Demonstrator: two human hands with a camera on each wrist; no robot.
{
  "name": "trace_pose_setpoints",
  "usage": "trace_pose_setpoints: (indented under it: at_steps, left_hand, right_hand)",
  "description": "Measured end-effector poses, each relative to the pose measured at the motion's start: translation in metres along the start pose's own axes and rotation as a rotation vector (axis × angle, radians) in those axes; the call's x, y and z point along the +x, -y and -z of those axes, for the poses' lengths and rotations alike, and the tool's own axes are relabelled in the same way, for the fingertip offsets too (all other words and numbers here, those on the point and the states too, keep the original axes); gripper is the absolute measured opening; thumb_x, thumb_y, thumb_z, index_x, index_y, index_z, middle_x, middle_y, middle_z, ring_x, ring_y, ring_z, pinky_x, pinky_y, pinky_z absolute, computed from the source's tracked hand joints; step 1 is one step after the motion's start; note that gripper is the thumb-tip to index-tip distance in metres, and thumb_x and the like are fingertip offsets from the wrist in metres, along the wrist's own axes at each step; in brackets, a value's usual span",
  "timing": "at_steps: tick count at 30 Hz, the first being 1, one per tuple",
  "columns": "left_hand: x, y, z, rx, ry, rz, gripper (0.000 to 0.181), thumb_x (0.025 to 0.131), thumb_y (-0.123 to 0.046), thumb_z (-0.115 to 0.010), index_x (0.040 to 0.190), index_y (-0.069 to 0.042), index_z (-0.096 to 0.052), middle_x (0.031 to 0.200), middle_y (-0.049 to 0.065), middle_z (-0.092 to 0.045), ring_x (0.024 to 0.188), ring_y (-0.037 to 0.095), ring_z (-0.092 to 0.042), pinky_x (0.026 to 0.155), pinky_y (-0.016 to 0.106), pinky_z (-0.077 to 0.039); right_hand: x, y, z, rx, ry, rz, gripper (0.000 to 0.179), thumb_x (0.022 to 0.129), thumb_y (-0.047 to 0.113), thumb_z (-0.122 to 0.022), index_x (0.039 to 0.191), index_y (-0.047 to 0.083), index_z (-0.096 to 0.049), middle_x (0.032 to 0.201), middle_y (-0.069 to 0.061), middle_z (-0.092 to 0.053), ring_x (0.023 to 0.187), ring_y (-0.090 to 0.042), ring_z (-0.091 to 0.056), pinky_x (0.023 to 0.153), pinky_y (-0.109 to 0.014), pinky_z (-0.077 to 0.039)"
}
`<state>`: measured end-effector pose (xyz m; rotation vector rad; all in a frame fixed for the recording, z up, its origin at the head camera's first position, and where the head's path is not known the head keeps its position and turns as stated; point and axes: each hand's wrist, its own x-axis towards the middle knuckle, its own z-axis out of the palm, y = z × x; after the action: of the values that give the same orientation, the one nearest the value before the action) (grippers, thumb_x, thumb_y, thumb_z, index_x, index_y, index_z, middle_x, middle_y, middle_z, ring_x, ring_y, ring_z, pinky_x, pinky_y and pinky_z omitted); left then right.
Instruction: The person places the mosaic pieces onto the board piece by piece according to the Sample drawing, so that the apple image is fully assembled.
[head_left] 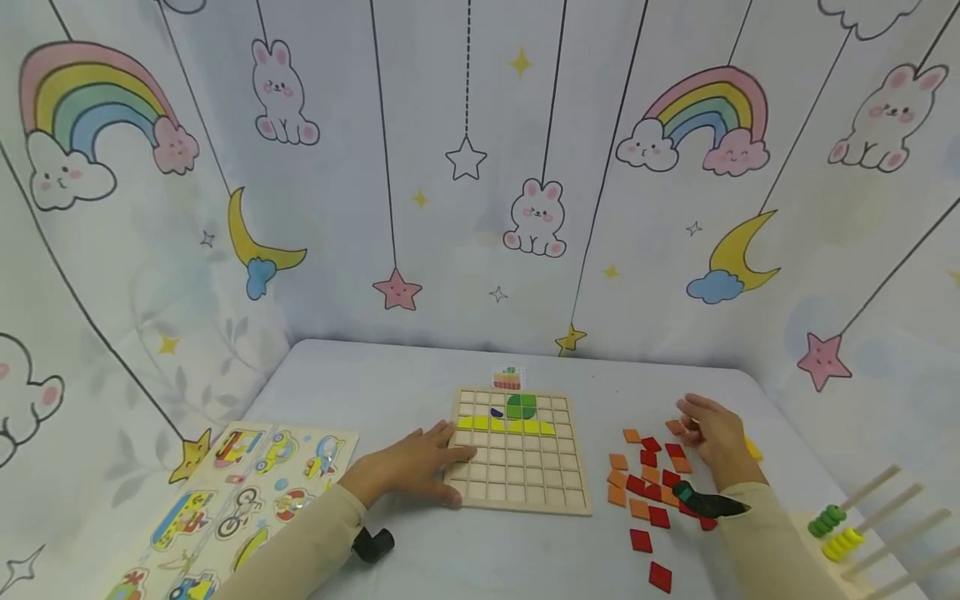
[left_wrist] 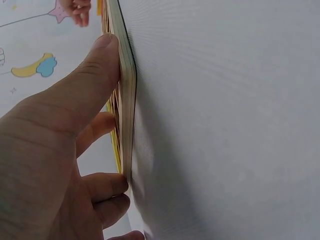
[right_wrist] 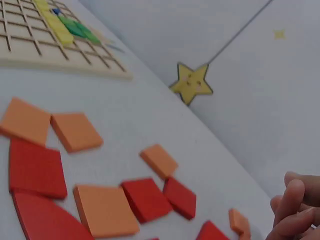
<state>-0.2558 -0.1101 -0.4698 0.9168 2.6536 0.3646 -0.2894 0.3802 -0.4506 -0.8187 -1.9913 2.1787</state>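
Currently, the loose tiles [head_left: 651,474] lie at lower right of the frame, mostly below and left of the nearer right hand [head_left: 712,431]: fingers bent, grip indeterminate. The left hand [head_left: 417,468], fingers spread, touches the central grid board [head_left: 525,475].

so it's a white table [head_left: 525,546] filling the lower half of the head view. gridded wooden board [head_left: 517,482] lies flat around lower centre, with a little picture card [head_left: 508,377] just past its top edge. picture puzzle [head_left: 281,484] sits lower left. right of the board there's a loose scatter of red tiles [head_left: 641,541] and orange tiles [head_left: 632,436], some touching or overlapping. bead rack [head_left: 843,544] is lower right.
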Motion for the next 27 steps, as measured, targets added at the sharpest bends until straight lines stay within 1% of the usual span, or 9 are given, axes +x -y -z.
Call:
trace_pose_setpoints:
  at_steps: [3,6,10,12,14,17,23,25,27]
  left_hand:
    - [0.001,0.001,-0.002,0.007,0.004,-0.004,0.083,0.084,-0.067,-0.071,0.155,-0.035,-0.044,0.167,0.019,-0.022,0.156,0.035,-0.016,0.123,0.057,-0.022]
    - [0.002,0.003,-0.003,0.019,-0.001,-0.005,0.083,0.084,-0.068,-0.070,0.155,-0.036,-0.043,0.167,0.019,-0.023,0.156,0.034,-0.017,0.123,0.057,-0.022]
    - [0.003,0.004,-0.005,0.024,-0.006,-0.006,0.083,0.083,-0.069,-0.069,0.156,-0.037,-0.043,0.168,0.018,-0.023,0.157,0.034,-0.017,0.123,0.057,-0.022]
    - [0.003,0.004,-0.006,0.012,-0.001,-0.004,0.083,0.083,-0.069,-0.069,0.155,-0.037,-0.043,0.168,0.018,-0.023,0.157,0.034,-0.017,0.123,0.057,-0.022]
    - [0.003,0.003,-0.006,-0.005,0.003,-0.002,0.083,0.083,-0.069,-0.070,0.155,-0.037,-0.043,0.168,0.018,-0.022,0.157,0.034,-0.016,0.123,0.057,-0.021]
    - [0.002,0.002,-0.006,-0.009,0.006,0.002,0.083,0.083,-0.069,-0.070,0.155,-0.037,-0.044,0.168,0.018,-0.022,0.157,0.034,-0.016,0.123,0.057,-0.021]
    - [0.000,0.000,-0.003,0.011,-0.004,0.005,0.083,0.083,-0.068,-0.070,0.155,-0.036,-0.044,0.167,0.018,-0.024,0.156,0.034,-0.017,0.123,0.057,-0.022]
    - [0.000,0.000,-0.002,0.008,-0.003,0.004,0.083,0.084,-0.067,-0.070,0.155,-0.036,-0.044,0.167,0.018,-0.023,0.157,0.034,-0.017,0.123,0.057,-0.022]
    - [0.000,0.000,-0.002,0.005,-0.003,0.002,0.083,0.084,-0.067,-0.070,0.155,-0.035,-0.044,0.167,0.018,-0.023,0.156,0.034,-0.017,0.123,0.057,-0.021]
  right_hand:
    - [0.009,-0.008,0.020,-0.097,-0.045,-0.053,0.052,0.102,0.018,-0.063,0.151,0.010,-0.048,0.077,0.011,-0.064,0.069,-0.008,-0.060,0.059,-0.021,-0.051]
    - [0.013,-0.015,0.026,-0.202,-0.055,-0.035,0.056,0.102,0.013,-0.061,0.153,0.003,-0.043,0.080,0.007,-0.066,0.066,-0.008,-0.061,0.058,-0.022,-0.049]
    - [0.010,-0.022,0.029,-0.348,-0.038,0.012,0.048,0.104,0.008,-0.052,0.151,0.000,-0.045,0.116,-0.010,-0.065,0.082,-0.014,-0.061,0.064,-0.020,-0.052]
    - [0.007,-0.026,0.031,-0.421,-0.028,0.035,0.047,0.104,0.005,-0.050,0.150,-0.001,-0.045,0.133,-0.020,-0.055,0.095,-0.021,-0.057,0.066,-0.018,-0.052]
    - [0.006,-0.028,0.031,-0.489,-0.024,0.068,0.047,0.103,0.002,-0.051,0.149,-0.003,-0.045,0.142,-0.025,-0.050,0.105,-0.027,-0.054,0.065,-0.016,-0.051]
    - [0.002,-0.029,0.033,-0.596,-0.031,0.117,0.047,0.101,0.003,-0.057,0.145,-0.005,-0.048,0.136,-0.028,-0.052,0.108,-0.033,-0.052,0.065,-0.016,-0.049]
    - [-0.002,-0.028,0.038,-0.737,0.011,0.147,0.045,0.100,0.017,-0.062,0.136,-0.008,-0.053,0.117,-0.026,-0.055,0.103,-0.036,-0.049,0.074,-0.031,-0.046]
    - [-0.002,-0.029,0.039,-0.714,0.019,0.146,0.044,0.101,0.021,-0.061,0.135,-0.007,-0.053,0.110,-0.021,-0.056,0.099,-0.033,-0.051,0.073,-0.033,-0.046]
    - [-0.003,-0.029,0.039,-0.623,0.016,0.140,0.044,0.103,0.027,-0.059,0.135,-0.002,-0.053,0.103,-0.012,-0.059,0.092,-0.027,-0.054,0.070,-0.030,-0.049]
